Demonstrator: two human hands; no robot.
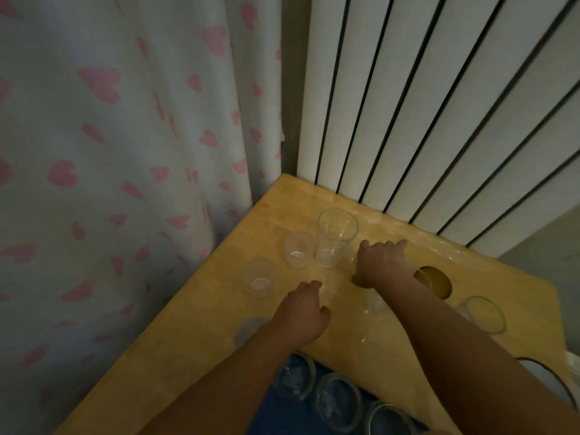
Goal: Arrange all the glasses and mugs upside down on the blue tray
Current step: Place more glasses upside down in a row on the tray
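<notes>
**Glassware waiting to be flipped onto the tray**

Hands are reaching out over the wooden surface [194, 334] in the head view. The left hand [303, 315] is hovering low with its fingers [309, 285] loosely curled, holding nothing. The right hand [381, 262] is stretching further, fingers spread and relaxed, also empty, just beside the tall glass [335, 237].

Two small tumblers [298, 249] [259, 277] are standing upright to the left of the tall glass. A wider glass [483, 313] is sitting near the right edge, and a yellowish mug [434, 282] is partly hiding behind the right forearm. The blue tray [270, 416] is lying at the near edge, already carrying several inverted glasses [337, 400].

The glassware is looking thin, rigid, smooth and fragile, probably light; the tall one is likely tippy. Gripping around the mid-wall seems safest, leaving room to turn the wrist.

A heart-patterned curtain [110, 152] is hanging to the left and a white radiator [439, 105] is standing behind. The close-set tumblers are crowding the tall glass, and the crossing forearms are hiding part of the surface, including something clear beneath the right arm.
</notes>
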